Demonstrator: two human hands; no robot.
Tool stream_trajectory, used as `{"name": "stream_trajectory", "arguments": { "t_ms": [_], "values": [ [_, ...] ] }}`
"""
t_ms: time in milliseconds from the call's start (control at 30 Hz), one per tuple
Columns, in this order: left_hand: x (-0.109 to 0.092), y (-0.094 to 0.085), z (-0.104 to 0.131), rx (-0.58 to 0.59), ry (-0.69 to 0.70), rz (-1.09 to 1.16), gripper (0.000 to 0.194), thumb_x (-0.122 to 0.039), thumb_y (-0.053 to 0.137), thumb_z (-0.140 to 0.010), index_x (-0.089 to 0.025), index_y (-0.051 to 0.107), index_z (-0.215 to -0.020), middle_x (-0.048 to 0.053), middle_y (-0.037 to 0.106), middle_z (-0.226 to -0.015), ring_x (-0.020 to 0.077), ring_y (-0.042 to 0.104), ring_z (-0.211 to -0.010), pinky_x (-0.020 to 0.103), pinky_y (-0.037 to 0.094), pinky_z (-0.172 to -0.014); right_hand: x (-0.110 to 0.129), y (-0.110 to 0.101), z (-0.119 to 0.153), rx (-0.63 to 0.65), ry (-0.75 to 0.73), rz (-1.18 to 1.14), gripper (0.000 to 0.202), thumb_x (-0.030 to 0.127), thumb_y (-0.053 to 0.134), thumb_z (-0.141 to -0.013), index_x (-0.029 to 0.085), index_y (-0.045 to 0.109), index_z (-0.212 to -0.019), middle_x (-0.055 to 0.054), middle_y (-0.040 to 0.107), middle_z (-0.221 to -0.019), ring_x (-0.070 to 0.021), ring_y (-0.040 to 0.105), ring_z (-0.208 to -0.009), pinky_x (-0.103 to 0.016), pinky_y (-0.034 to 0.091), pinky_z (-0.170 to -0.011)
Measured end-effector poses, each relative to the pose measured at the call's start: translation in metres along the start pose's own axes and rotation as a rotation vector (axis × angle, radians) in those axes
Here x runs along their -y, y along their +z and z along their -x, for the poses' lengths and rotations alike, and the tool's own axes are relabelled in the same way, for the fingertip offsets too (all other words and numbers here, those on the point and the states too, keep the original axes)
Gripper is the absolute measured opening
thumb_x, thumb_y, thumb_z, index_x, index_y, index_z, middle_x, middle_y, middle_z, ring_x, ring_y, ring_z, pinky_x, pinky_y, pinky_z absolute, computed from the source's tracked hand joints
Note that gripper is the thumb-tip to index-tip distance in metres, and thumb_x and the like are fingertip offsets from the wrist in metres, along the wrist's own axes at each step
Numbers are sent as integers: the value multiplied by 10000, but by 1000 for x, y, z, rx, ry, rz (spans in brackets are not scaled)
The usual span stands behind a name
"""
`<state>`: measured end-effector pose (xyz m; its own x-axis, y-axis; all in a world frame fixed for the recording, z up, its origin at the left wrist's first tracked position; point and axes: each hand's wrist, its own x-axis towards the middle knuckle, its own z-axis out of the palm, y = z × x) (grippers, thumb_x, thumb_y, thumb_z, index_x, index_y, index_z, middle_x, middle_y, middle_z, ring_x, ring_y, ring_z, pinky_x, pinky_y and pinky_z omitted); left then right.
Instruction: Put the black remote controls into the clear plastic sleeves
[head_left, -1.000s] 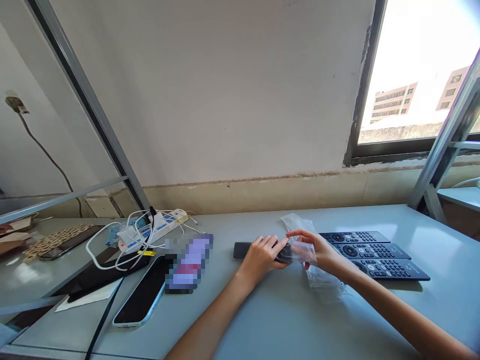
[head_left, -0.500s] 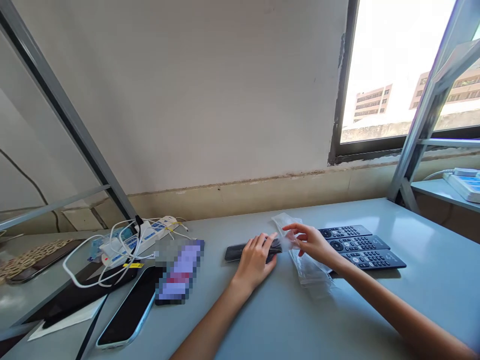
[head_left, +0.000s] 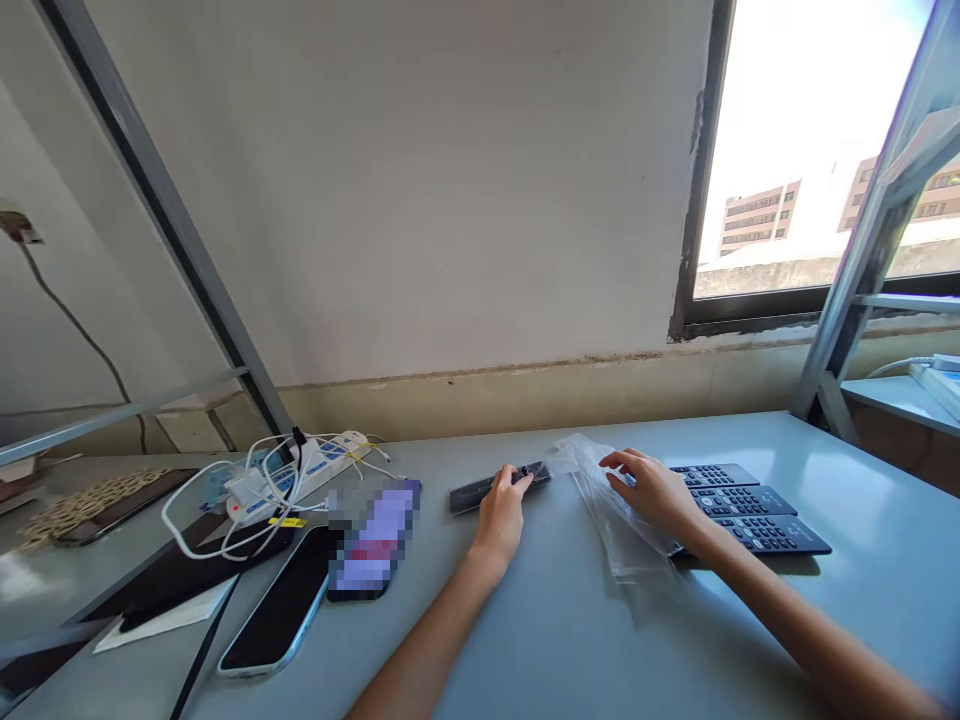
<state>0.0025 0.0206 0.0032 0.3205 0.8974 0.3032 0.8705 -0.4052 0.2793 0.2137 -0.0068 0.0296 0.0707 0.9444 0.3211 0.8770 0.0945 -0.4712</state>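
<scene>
A dark remote control point(head_left: 472, 494) lies on the grey table, and my left hand point(head_left: 501, 518) has its fingers closed on it from above. Clear plastic bags point(head_left: 611, 520) are spread to the right of that remote. Over them is my right hand point(head_left: 651, 490), its thumb and fingers apart with nothing gripped between them. Several black remotes point(head_left: 757, 505) lie side by side beyond my right wrist, partly covered by the hand and forearm.
On the left are a phone with a pale blue case point(head_left: 281, 605), a phone with a pixelated screen point(head_left: 375, 540), and a power strip point(head_left: 330, 462) under tangled white cables. A metal frame post point(head_left: 851, 300) stands at the back right.
My right hand has moved off the end of the remote and its plastic, and has opened. My left hand's fingers have drawn closer together on the remote. The view has shifted slightly.
</scene>
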Motion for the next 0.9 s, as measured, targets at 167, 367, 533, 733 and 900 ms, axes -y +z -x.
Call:
{"name": "stream_trajectory", "arguments": {
  "t_ms": [167, 367, 533, 733, 900],
  "values": [
    [15, 11, -8, -37, 88, 101, 536, 73, 351, -801, -233, 638, -1135, 50, 616, -1158, 167, 609, -1036, 302, 510, -876, 3, 6, 2, 92, -25, 165, 337, 291, 451, -785, 225, 664, -1038, -96, 646, -1091, -267, 600, -1032, -371, 442, -882],
    [23, 7, -15, -29, 98, 87, 584, 95, 356, -771, -260, 626, -1148, 36, 632, -1190, 156, 583, -1107, 407, 371, -1057, 6, 19, 6, 232, -97, 277, 360, 298, 432, -798, 223, 668, -1059, -114, 640, -1142, -287, 612, -1002, -417, 408, -905],
    [29, 1, -14, 29, 103, 40, 615, 85, 370, -759, -292, 595, -1188, 29, 553, -1313, 182, 442, -1274, 456, 322, -1082, 9, 20, 8, 258, -116, 328, 392, 307, 393, -809, 235, 648, -1098, -111, 631, -1170, -289, 596, -1039, -454, 362, -952],
    [30, -6, -7, 109, 123, 35, 465, -304, 456, -896, -254, 415, -1357, 60, 403, -1436, 203, 314, -1353, 470, 269, -1101, 7, 20, 7, 261, -123, 336, 410, 359, 382, -795, 247, 656, -1078, -105, 639, -1158, -303, 592, -1046, -478, 366, -941],
    [32, -27, -6, 38, 5, -42, 484, -407, 390, -925, -215, 401, -1369, 83, 371, -1455, 231, 244, -1382, 516, 137, -1129, 5, 21, 5, 274, -124, 357, 434, 391, 357, -790, 264, 652, -1083, -95, 634, -1174, -308, 586, -1061, -493, 365, -935]
  ]
}}
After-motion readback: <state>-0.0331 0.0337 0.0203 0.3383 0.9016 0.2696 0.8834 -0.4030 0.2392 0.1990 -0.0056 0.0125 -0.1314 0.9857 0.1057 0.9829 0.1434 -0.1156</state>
